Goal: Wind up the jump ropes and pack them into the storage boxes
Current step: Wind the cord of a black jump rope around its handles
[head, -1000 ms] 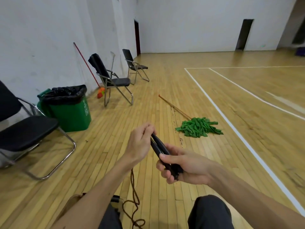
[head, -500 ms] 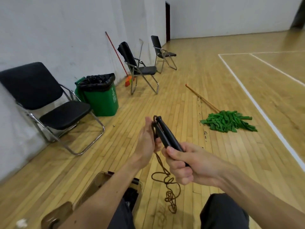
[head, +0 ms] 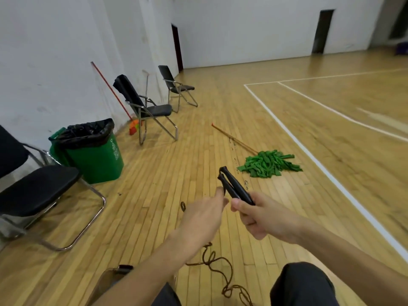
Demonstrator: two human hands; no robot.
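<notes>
Change: your left hand [head: 203, 219] drops from the handle tips to beside them, fingers stretched, any pinch hidden | your right hand [head: 262, 215] grips both handles [head: 237, 191] | rope [head: 220, 268] trails loose on the floor | winding looks barely begun

Black handles [head: 236, 189], brown rope [head: 221, 268]. Green bin [head: 97, 161] (black liner [head: 88, 131] inside), green mop [head: 268, 164], black chairs [head: 37, 191] on silver frames. Floor [head: 167, 186] of honey-yellow planks crossed by white lines [head: 333, 178]; white walls [head: 55, 51].
</notes>
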